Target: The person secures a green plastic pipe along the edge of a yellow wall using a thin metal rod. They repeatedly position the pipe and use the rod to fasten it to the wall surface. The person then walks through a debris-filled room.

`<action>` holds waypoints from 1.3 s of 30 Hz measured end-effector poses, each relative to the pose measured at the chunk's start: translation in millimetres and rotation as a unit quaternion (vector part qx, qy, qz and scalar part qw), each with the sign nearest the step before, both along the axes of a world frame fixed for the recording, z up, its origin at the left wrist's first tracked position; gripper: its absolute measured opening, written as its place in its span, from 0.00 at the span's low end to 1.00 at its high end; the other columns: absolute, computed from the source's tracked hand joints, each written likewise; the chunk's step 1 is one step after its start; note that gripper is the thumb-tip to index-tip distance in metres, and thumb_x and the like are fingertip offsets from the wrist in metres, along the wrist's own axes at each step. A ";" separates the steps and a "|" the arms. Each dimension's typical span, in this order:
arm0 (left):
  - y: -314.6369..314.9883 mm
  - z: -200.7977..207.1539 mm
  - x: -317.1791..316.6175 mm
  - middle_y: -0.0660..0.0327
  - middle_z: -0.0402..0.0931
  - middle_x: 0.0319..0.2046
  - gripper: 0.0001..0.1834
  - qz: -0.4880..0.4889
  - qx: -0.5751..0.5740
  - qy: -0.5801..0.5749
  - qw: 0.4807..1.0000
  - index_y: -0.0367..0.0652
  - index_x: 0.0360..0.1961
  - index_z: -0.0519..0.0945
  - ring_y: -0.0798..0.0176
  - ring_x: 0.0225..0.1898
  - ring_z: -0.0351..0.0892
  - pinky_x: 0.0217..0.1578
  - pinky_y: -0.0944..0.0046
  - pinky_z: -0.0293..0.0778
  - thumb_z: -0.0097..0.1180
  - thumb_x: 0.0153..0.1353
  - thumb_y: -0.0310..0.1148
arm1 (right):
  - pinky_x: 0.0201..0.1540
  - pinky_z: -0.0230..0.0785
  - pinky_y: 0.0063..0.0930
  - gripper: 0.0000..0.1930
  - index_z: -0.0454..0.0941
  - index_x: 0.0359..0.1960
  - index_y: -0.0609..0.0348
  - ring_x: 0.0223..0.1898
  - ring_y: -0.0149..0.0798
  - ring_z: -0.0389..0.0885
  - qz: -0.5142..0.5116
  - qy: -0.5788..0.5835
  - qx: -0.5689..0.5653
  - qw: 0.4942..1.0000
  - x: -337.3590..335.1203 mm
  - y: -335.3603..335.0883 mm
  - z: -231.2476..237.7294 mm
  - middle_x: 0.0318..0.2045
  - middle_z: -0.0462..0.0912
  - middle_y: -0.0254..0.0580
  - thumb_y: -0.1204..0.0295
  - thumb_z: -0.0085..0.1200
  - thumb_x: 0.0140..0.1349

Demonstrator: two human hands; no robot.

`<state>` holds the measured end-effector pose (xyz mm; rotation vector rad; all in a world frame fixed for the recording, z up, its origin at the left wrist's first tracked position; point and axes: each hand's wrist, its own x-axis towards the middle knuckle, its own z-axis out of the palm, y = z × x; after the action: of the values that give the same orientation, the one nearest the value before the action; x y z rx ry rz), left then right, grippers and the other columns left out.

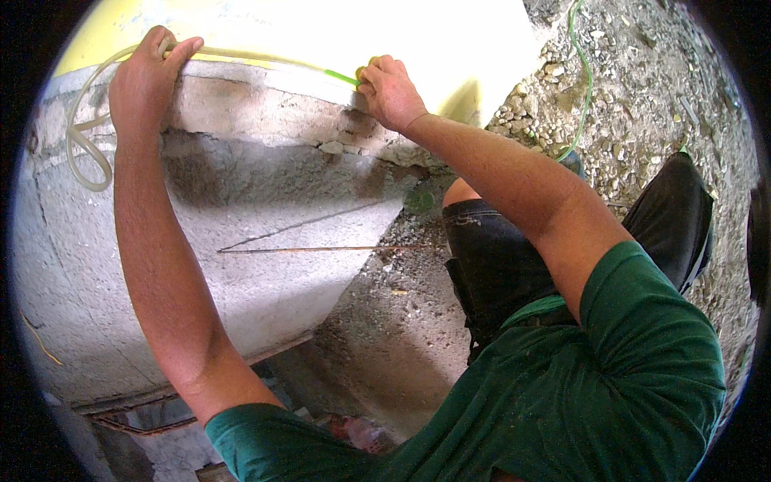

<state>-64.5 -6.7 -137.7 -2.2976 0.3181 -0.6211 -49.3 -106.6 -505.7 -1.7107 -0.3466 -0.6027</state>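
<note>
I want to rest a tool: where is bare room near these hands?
The rough grey concrete slab shows bare below the thin rusty rod, right of the left forearm; its levelness is unclear. Crowded: along the upper edge, where the left hand grips the pale tube and the right hand holds a bright green strip.

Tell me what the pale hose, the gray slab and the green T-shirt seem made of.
Pale hose: probably flexible plastic or rubber, smooth, judging by its soft loop. Gray slab: likely concrete, matte and rough, with a grainy, pitted face. Green T-shirt: fabric, perhaps cotton knit, matte, with soft creases.
</note>
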 end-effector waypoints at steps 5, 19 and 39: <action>-4.0 -2.0 -1.2 0.52 0.83 0.29 0.29 0.026 0.007 -0.025 0.999 0.47 0.39 0.80 0.46 0.32 0.83 0.34 0.48 0.75 0.58 0.58 0.65 | 0.53 0.71 0.43 0.10 0.79 0.44 0.54 0.48 0.53 0.71 0.006 0.009 0.015 1.000 -0.5 -0.7 0.3 0.46 0.74 0.46 0.72 0.55 0.61; -11.5 -3.6 -4.3 0.52 0.84 0.33 0.27 0.085 -0.023 -0.041 0.995 0.53 0.41 0.80 0.43 0.36 0.83 0.38 0.51 0.75 0.60 0.56 0.64 | 0.54 0.68 0.41 0.08 0.77 0.44 0.57 0.48 0.50 0.70 0.025 0.020 0.008 0.999 -1.0 -5.2 0.7 0.46 0.74 0.45 0.72 0.54 0.65; 3.6 -2.7 -0.3 0.58 0.83 0.33 0.23 0.046 -0.017 -0.052 0.997 0.55 0.42 0.82 0.49 0.37 0.83 0.39 0.54 0.75 0.60 0.58 0.61 | 0.52 0.69 0.41 0.05 0.77 0.37 0.55 0.46 0.51 0.70 0.008 0.000 0.025 1.000 1.5 -3.6 -0.9 0.41 0.73 0.44 0.72 0.57 0.61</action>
<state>-64.9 -3.1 -140.3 -2.2878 0.1527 -0.7001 -47.8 -110.2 -506.6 -1.6589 -0.3424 -0.5959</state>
